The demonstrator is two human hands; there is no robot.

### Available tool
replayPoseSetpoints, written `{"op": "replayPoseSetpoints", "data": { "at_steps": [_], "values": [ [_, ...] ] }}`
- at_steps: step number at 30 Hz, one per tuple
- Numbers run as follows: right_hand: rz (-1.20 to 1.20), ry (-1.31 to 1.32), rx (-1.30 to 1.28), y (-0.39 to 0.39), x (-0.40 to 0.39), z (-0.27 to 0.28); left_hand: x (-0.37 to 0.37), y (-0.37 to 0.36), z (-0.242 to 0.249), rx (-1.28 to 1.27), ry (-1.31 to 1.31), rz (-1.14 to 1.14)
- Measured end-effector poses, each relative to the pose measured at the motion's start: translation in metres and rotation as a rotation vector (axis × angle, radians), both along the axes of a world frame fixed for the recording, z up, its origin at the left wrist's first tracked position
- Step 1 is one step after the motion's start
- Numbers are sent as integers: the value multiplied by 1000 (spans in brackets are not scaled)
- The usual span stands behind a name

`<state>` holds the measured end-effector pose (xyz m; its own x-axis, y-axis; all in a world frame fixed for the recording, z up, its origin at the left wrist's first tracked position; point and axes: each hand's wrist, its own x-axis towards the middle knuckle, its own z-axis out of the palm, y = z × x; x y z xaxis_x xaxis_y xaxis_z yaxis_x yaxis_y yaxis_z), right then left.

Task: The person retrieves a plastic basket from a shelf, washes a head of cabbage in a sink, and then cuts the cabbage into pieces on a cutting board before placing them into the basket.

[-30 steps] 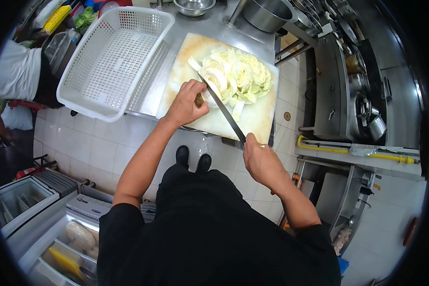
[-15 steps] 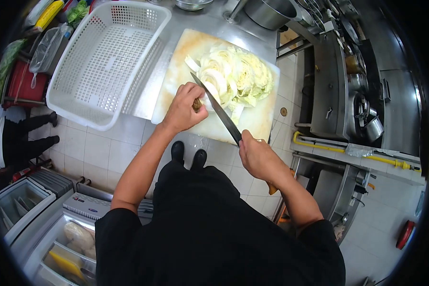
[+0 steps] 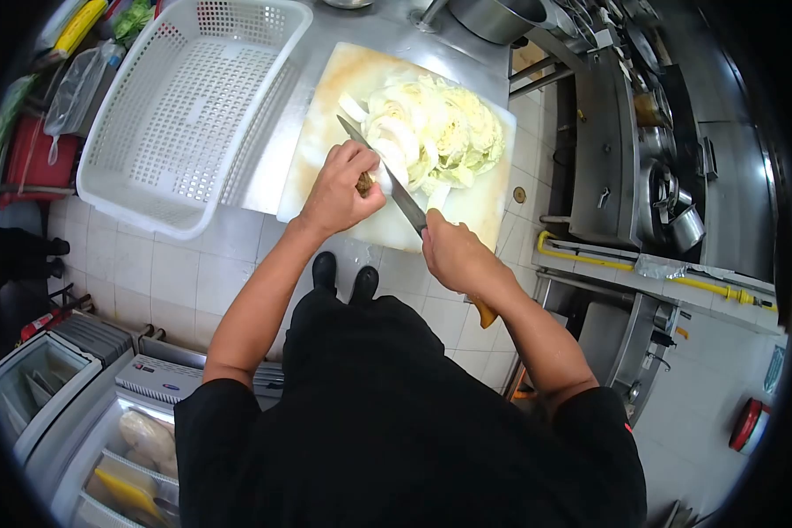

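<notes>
Sliced napa cabbage [image 3: 444, 132] is heaped over the upper part of a white cutting board [image 3: 326, 101] with brownish stains. My left hand [image 3: 339, 189] is closed on the brown-ended cabbage core [image 3: 364, 183] at the heap's lower left, with its fingertips close beside the blade. In my right hand [image 3: 462, 255] is a long knife [image 3: 403, 201] with a wooden handle. Its dark blade slants up and left across the board, between the core and the slices. One loose white piece lies near the tip, another below the heap.
Left of the board stands a large white perforated basket [image 3: 185, 114] on the steel table [image 3: 317, 35]. A big metal pot [image 3: 500, 19] is at the back right. Cooking equipment lines the right side; an open-topped chiller [image 3: 114, 422] is at lower left. Part of another person [image 3: 18, 260] shows at far left.
My right hand has moved up and left, carrying the knife so its tip reaches farther past the core. My left hand stays on the cabbage core.
</notes>
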<state>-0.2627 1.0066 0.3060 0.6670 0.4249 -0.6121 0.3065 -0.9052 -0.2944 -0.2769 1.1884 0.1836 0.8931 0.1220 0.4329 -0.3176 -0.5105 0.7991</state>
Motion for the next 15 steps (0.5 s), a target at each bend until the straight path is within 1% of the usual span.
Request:
{"op": "replayPoseSetpoints", "data": {
  "at_steps": [2,5,7,9,10,11,13,14,15],
  "values": [
    [13,-30,27,-1,0,-21,0,1,0,14,-13,5],
    [-2,-160,109,-1,-15,-79,-9,2,-2,44,-39,29],
    [7,-178,149,-3,-8,-81,-19,6,-5,72,-52,73],
    [-120,-26,250,-11,-3,-79,-35,7,-8,-233,115,171],
    [-121,-31,266,-12,2,-78,-36,5,-7,-249,88,196],
    [-148,18,300,-16,6,-77,-36,0,-6,-241,84,199],
    [-202,124,359,-20,8,-76,-36,-9,-6,-340,281,403],
    [-276,180,422,-19,7,-72,-35,-8,-7,-336,280,405],
    [-274,181,423,-19,7,-69,-31,-8,-8,-273,307,483]
  ]
}}
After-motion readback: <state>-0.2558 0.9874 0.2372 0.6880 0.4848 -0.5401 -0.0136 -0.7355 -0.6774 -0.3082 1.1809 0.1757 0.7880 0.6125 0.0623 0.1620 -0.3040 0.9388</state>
